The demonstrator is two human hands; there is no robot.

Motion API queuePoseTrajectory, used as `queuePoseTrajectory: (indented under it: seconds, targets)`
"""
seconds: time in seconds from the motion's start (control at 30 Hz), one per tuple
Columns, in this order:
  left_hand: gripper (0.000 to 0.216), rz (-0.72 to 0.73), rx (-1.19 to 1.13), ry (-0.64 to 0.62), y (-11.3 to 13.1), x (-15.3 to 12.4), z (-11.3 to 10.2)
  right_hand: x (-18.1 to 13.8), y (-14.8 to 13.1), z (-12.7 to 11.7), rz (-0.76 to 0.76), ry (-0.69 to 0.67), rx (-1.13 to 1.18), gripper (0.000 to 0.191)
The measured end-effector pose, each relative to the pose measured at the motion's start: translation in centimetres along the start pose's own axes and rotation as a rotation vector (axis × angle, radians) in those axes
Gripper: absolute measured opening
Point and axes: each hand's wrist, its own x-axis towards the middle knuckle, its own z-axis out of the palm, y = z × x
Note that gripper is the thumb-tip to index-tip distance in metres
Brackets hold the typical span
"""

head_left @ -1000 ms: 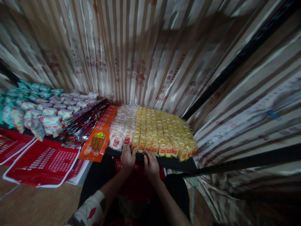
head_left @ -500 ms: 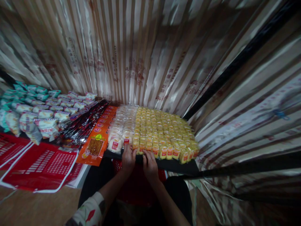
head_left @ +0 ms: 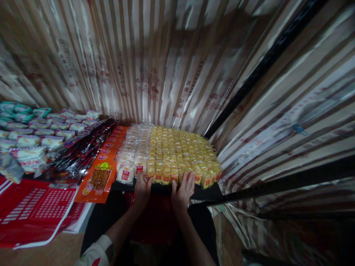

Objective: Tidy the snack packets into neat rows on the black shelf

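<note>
At the shelf's front edge, I have both hands on the nearest row of goods.

Shelf board (head_left: pixel 205 193): dark, flat and stiff; it carries everything, and its bare lip shows just under my fingers.

Yellow packets (head_left: pixel 177 155): many small wrapped snacks in tight rows, filling the shelf's right part. I judge them light, soft and slippery in their film, easily knocked out of line; best pinched at the sides, one at a time.

Left hand (head_left: pixel 142 188): fingers curled against the front row by the white packets (head_left: pixel 132 155); I cannot tell if it grips one.

Right hand (head_left: pixel 181 192): fingers spread, tips resting on the front yellow packets, nothing clasped.
</note>
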Motion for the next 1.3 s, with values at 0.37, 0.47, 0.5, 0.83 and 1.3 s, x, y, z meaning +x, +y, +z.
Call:
queuePoseTrajectory:
  seconds: [0.37, 0.47, 0.5, 0.83, 1.3]
  targets:
    - [0.015, 0.094, -0.001, -0.074, -0.2, 0.6, 0.1, -0.3, -0.7, 1.8, -0.022, -0.094, -0.1, 0.068]
    - [0.019, 0.056, -0.017, -0.069, -0.3, 0.4, -0.1, -0.3, -0.7, 1.5, -0.014, -0.086, -0.084, 0.068]
    - [0.022, 0.048, -0.022, -0.065, -0.3, 0.4, -0.1, -0.3, -0.6, 1.5, -0.014, -0.082, -0.077, 0.069]
    - [0.028, 0.072, -0.035, -0.108, -0.8, 0.5, -0.1, -0.3, -0.4, 1.7, -0.009, -0.098, -0.087, 0.071]
    - [0.026, 0.165, -0.034, -0.161, -1.0, 0.6, -0.4, 1.6, -0.9, -0.1, -0.156, -0.139, -0.061, 0.058]
